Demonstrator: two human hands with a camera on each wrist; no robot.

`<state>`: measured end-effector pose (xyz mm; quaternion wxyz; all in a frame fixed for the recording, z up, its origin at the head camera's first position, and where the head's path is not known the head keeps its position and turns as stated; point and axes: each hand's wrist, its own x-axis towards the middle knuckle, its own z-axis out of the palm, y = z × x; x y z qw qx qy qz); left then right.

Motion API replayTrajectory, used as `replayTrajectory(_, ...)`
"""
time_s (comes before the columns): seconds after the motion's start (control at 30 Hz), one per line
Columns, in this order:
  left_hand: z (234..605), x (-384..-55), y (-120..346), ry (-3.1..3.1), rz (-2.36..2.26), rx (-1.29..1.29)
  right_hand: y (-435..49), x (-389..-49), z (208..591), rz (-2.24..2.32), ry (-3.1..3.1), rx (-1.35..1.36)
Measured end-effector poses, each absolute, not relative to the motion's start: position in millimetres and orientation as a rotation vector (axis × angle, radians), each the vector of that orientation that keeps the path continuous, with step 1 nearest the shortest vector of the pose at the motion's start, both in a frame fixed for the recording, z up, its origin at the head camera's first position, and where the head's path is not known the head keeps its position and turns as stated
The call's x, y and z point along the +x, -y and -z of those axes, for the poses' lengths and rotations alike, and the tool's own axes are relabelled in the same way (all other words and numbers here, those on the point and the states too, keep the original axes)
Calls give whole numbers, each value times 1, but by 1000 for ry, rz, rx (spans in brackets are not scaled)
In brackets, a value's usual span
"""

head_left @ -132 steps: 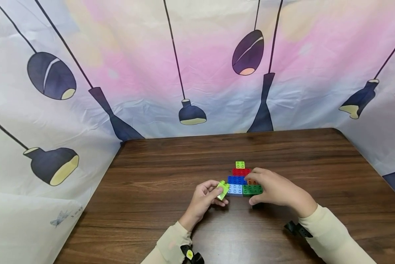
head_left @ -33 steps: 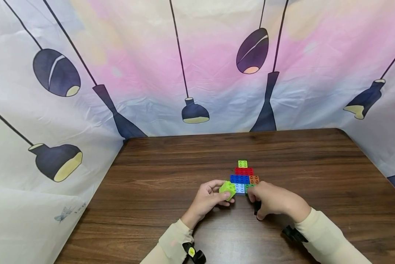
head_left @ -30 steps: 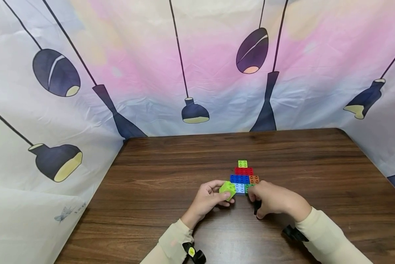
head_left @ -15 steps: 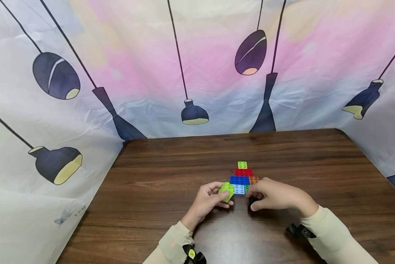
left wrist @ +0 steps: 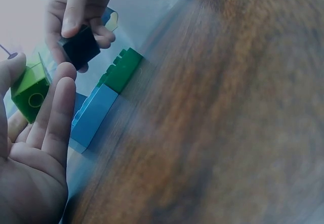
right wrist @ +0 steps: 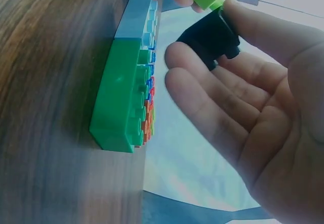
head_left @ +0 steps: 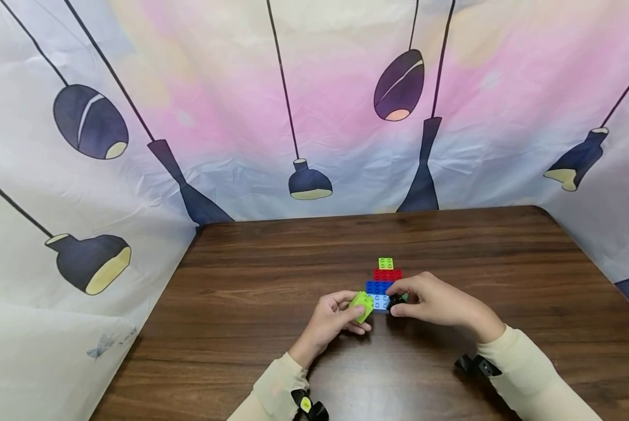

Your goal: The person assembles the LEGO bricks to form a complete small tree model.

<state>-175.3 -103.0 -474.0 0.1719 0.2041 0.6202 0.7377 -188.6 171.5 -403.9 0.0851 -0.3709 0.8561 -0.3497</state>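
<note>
My left hand [head_left: 330, 320] pinches a lime-green toy building brick [head_left: 362, 305] between thumb and fingers, near the left end of the built rows. In my right hand [head_left: 443, 301] is a small black brick [right wrist: 210, 34], held by thumb and fingertips above the front row, close to the lime brick. That front row joins a light blue brick [left wrist: 93, 115] to a green brick [right wrist: 116, 97]. Behind it lie a blue brick [head_left: 377, 287], a red brick [head_left: 387, 275] and another lime brick [head_left: 385, 264]. The right hand covers the orange brick in the head view.
The bricks stand on a dark wooden table [head_left: 262, 275]. A fabric backdrop [head_left: 214, 105] with printed lamps hangs behind and at the sides. Black straps with wrist cameras sit on both sleeves [head_left: 280, 383].
My right hand first reached in front of the green brick, took the black brick there, then raised it forward over the front row. The left hand stays nearly still with the lime brick.
</note>
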Motion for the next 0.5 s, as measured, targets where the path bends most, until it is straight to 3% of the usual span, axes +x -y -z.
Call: replayTrajectory(0.5, 473, -177, 103, -1701, -2099, 639, -172, -195, 411, 1173, -2597, -1021)
